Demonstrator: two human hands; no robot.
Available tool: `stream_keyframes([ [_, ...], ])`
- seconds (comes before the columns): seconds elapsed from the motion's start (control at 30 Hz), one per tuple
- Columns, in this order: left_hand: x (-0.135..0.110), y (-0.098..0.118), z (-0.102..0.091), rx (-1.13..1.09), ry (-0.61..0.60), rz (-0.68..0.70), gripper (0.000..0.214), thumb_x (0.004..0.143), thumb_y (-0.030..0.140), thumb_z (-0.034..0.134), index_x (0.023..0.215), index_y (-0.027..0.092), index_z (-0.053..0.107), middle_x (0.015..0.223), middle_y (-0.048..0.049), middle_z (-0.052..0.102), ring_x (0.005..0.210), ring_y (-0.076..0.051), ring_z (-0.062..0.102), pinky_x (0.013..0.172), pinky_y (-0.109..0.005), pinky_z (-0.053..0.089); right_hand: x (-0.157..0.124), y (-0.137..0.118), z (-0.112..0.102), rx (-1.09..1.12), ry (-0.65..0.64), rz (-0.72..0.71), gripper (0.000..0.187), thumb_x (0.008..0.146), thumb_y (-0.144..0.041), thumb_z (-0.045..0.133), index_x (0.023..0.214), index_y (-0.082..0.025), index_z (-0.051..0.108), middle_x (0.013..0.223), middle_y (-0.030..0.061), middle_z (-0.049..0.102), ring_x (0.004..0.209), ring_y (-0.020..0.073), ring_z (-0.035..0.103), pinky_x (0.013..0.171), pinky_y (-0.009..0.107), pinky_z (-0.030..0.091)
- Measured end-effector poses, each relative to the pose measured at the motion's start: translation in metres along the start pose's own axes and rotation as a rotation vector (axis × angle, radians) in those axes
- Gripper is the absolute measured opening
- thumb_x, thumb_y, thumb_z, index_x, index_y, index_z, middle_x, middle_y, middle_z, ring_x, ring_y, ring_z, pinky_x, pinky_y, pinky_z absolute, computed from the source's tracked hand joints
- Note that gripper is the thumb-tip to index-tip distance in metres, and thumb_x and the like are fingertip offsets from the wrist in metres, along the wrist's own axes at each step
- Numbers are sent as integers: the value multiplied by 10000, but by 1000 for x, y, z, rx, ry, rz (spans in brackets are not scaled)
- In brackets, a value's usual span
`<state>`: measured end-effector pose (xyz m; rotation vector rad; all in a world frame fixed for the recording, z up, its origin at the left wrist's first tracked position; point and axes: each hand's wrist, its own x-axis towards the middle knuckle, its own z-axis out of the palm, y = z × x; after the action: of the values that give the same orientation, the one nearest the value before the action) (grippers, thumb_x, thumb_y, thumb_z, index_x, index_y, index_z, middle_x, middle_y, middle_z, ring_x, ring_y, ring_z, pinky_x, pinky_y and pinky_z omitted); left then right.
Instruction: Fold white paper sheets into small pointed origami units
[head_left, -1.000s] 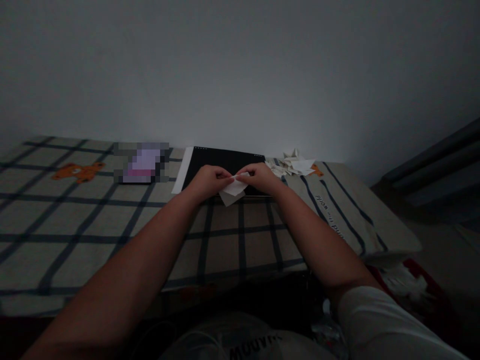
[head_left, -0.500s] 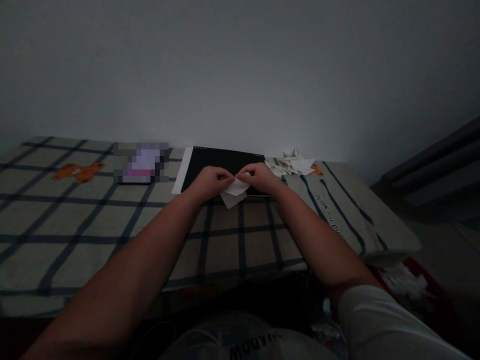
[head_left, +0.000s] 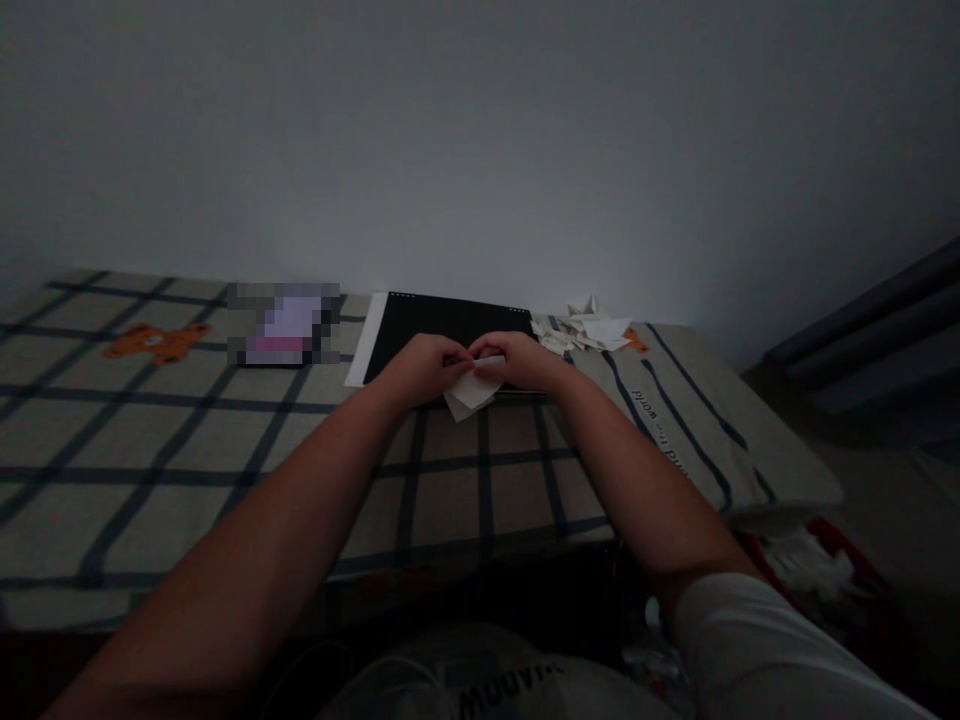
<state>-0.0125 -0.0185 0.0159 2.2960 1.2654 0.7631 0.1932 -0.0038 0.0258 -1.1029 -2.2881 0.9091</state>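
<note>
Head cam, pretty dim pic tbh: fingers [head_left: 459, 364] on both hands are pinched in tight, tips pretty much meeting, w/ a small folded white paper [head_left: 471, 395] caught betw them. L hand [head_left: 424, 368] has the paper's upper L part btw thumb and fingers, R hand [head_left: 523, 362] has the upper R part, and the loose end hangs toward the person, a corner pointing down. Paper's over the near edge of a flat black pad [head_left: 442, 315], approx mid-table; can't tell if it's touching the pad or held just above. Pad has little white marks at both ends of its far edge, plus a white strip [head_left: 367, 342] showing along its L side. Just R of the pad there's a pile of folded/crumpled white paper bits [head_left: 581, 330], w/ an orange print [head_left: 637, 341] peeking out next to it. Over to the L, well apart from the hands, lies a phone [head_left: 283, 325], pixelated so no clue what's on screen, then an orange bear print [head_left: 156, 343] on the cloth. Table [head_left: 300, 445] has a pale cover w/ dark check lines and some lettering nr the R forearm. Plain grey wall [head_left: 480, 150] behind, red container [head_left: 832, 540] w/ white stuff in it down low R, a bit blurry.
</note>
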Motion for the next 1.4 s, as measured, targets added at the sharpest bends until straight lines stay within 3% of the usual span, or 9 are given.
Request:
stream_keyframes([
  [0.53, 1, 1, 0, -14, 10, -22, 214, 817, 318, 624, 857, 201, 798, 817, -43, 759, 704, -169, 653, 632, -265, 435, 2, -3, 5, 18, -17, 9, 476, 615, -28, 471, 1043, -154, 636, 977, 41, 660, 839, 161, 586, 734, 266, 459],
  [0.7, 1, 1, 3, -41, 53, -84, 208, 794, 329, 642, 813, 185, 791, 754, -39, 744, 688, -179, 652, 620, -271, 439, 6, 1, 11, -48, 118, -19, 412, 606, -54, 472, 961, -166, 649, 968, 31, 671, 876, 172, 587, 771, 275, 448],
  [0.9, 1, 4, 3, -93, 93, -220, 141, 743, 284, 671, 746, 192, 777, 706, -29, 737, 651, -173, 640, 585, -265, 443, 5, 3, 9, -76, 191, -6, 484, 633, -68, 505, 1079, -164, 668, 962, 39, 688, 819, 173, 598, 736, 280, 454],
  [1.1, 2, 1, 4, -92, 126, -263, 128, 726, 316, 699, 685, 208, 754, 681, -13, 737, 659, -179, 651, 592, -270, 450, 7, 3, 10, -150, 334, -148, 404, 714, -83, 520, 1071, -170, 689, 1093, 77, 700, 1006, 212, 617, 926, 346, 459],
  [1.27, 5, -7, 0, -166, 292, -341, 171, 739, 374, 724, 749, 207, 759, 740, -24, 758, 719, -198, 672, 629, -281, 474, 11, 9, 7, -91, 567, -93, 315, 811, -244, 619, 1116, -179, 660, 1014, 81, 667, 859, 186, 589, 801, 322, 483],
  [1.4, 7, -8, -1, -378, 380, -474, 199, 736, 294, 750, 890, 174, 708, 760, -46, 744, 700, -188, 681, 609, -273, 486, 12, 12, 7, 7, 537, 4, 369, 832, -338, 644, 1158, -166, 624, 803, 11, 618, 685, 147, 532, 691, 289, 459],
])
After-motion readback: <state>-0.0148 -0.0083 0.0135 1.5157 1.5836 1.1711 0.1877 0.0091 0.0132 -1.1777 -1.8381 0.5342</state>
